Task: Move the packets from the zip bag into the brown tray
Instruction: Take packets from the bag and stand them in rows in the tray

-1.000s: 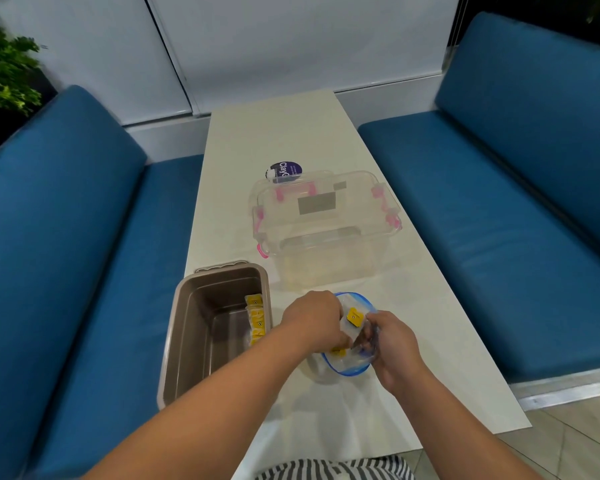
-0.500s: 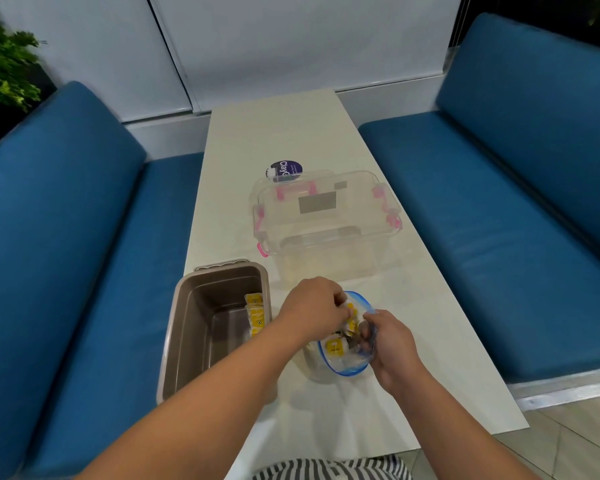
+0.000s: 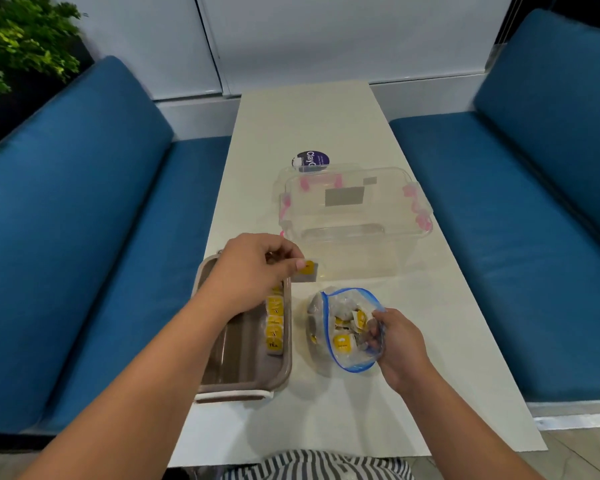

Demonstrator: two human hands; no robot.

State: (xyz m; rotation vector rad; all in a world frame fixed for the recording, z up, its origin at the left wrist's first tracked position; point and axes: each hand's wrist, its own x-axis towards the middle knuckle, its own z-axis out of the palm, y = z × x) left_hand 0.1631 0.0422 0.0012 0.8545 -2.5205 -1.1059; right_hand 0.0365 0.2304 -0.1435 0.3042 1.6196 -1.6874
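Head view showed blue benches (image 3: 84, 220) flanking a pale tabletop (image 3: 326, 126). On it the brown tray (image 3: 243, 375) ran lengthwise away from the person, the zip bag (image 3: 347, 362) just right of it. The left hand (image 3: 253, 268), nearer the tray, pinched one packet (image 3: 307, 271) just outside its far right corner; the right hand (image 3: 399, 344) gripped the bag's mouth.

Booth-style setup: a long white table (image 3: 305, 126) runs up to pale wall panels (image 3: 326, 36), with a left blue cushioned bench (image 3: 84, 202) and a right blue cushioned bench (image 3: 499, 202) alongside. Leafy green plant (image 3: 18, 36) behind the left backrest, light tiled floor (image 3: 582, 455) bottom right.
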